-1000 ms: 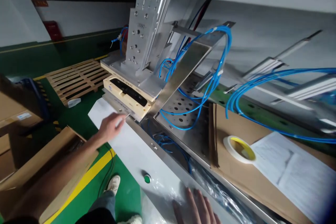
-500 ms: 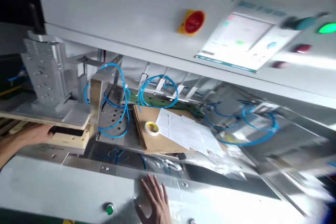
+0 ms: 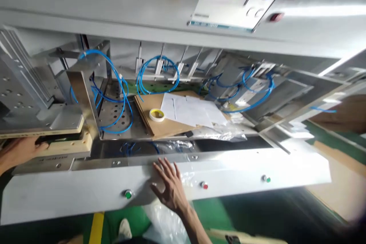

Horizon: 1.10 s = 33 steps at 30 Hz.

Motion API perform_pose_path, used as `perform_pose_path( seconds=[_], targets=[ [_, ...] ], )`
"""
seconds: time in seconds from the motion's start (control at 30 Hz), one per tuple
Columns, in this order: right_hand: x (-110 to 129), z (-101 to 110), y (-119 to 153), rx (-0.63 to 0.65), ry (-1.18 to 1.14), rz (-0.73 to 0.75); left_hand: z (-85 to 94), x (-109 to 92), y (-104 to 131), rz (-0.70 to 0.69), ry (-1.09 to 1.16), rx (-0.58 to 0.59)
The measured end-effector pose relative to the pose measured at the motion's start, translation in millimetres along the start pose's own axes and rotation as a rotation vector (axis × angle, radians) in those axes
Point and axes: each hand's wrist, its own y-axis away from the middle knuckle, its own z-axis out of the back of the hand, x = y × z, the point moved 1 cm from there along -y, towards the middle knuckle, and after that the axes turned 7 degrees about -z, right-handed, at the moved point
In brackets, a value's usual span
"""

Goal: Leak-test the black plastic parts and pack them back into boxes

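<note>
My left hand (image 3: 21,151) reaches into the gap of the press at the far left. Above it is the metal upper plate (image 3: 65,117); below and beside it lies a cream-coloured block (image 3: 68,146) with a dark recess. The thumb rests near the block's edge, while the other fingers are mostly hidden, so whether they grip anything cannot be made out. My right hand (image 3: 168,187) is open, fingers spread over the white front panel (image 3: 228,171), holding nothing. A green button (image 3: 128,194) sits left of it and a red button (image 3: 204,185) to its right.
Inside the machine lie cardboard (image 3: 148,103), white paper sheets (image 3: 188,110) and a tape roll (image 3: 157,114). Blue air hoses (image 3: 160,61) loop around it. A metal bracket (image 3: 81,99) stands beside the press. Clear plastic (image 3: 168,221) hangs below the panel.
The view has shifted, showing more of the panel's lower edge, the floor and the right side. Both hands keep nearly the same places on the machine.
</note>
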Motion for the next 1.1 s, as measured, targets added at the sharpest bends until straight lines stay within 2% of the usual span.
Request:
perform_pose_path(
  seconds=[0.07,0.13,0.23,0.33,0.4,0.5,0.63,0.77,0.9,1.1],
  targets=[
    [4.4,0.2,2.2,-0.03,-0.003,-0.026,8.0,-8.3,5.4,-0.148,0.038,-0.012],
    [6.6,-0.4,8.8,-0.061,0.002,-0.043,18.3,-21.5,15.8,-0.231,0.062,-0.073],
    [6.2,-0.1,24.1,-0.132,0.01,-0.055,35.3,-51.8,38.2,-0.197,0.03,-0.136],
    [3.1,2.0,38.3,-0.21,0.018,-0.094,45.3,-91.3,63.7,-0.115,-0.027,-0.179],
    [1.5,3.6,43.6,-0.239,0.017,-0.111,45.6,-120.4,77.4,-0.115,-0.027,-0.158],
    [2.5,4.1,45.4,-0.254,-0.019,-0.105,39.0,-164.7,87.2,-0.174,0.024,-0.063],
    [7.5,-1.4,48.5,-0.247,-0.082,-0.061,24.3,-218.3,83.2,-0.212,0.131,0.027],
    [7.5,-13.1,59.4,-0.219,-0.106,-0.039,6.9,-262.0,68.3,-0.209,0.209,0.035],
    [4.9,-22.2,62.8,-0.258,-0.169,-0.047,-12.0,-298.1,47.4,-0.228,0.27,0.055],
    [9.6,-23.7,57.5,-0.298,-0.239,-0.061,-36.4,-341.5,16.1,-0.307,0.297,0.11]
  ],
)
